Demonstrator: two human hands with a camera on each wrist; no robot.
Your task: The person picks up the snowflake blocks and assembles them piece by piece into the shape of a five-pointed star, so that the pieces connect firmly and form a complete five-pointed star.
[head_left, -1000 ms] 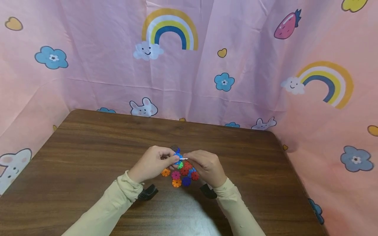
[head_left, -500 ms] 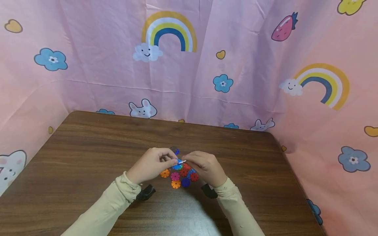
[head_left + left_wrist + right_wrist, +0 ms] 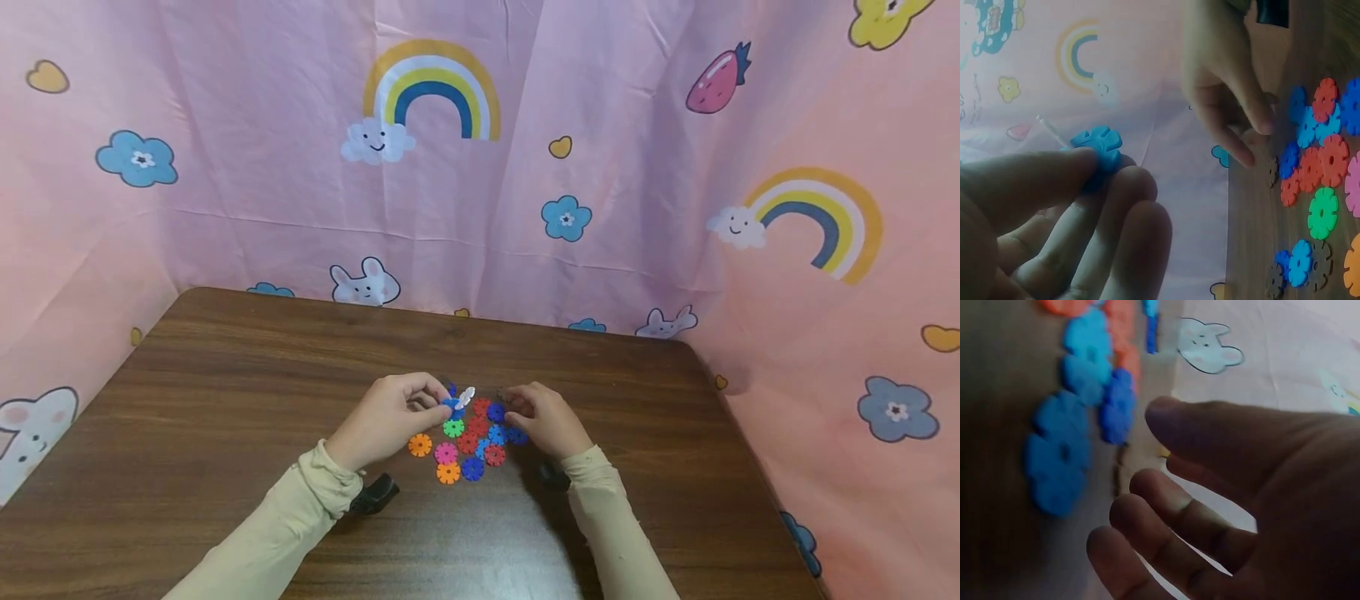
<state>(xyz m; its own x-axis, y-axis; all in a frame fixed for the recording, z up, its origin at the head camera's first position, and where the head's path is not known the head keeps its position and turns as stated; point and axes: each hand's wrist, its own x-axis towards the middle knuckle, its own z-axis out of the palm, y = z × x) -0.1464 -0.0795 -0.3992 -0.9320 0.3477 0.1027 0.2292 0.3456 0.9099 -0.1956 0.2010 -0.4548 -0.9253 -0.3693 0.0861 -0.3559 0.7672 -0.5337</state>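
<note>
Right hand (image 3: 551,422) is sliding rightward, relaxed and empty, left hand (image 3: 386,422) is pinching 2 seemingly joined discs (image 3: 1105,145), other discs (image 3: 453,427) remaining lower-centre!

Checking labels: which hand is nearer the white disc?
Left: the left hand pinches a blue disc beside the white disc; the right hand is apart, to its right.

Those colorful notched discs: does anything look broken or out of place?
Nothing stands out. The tabletop discs lie scattered, some overlapping; the white disc sits at an angle to the blue disc in the left hand.
</note>
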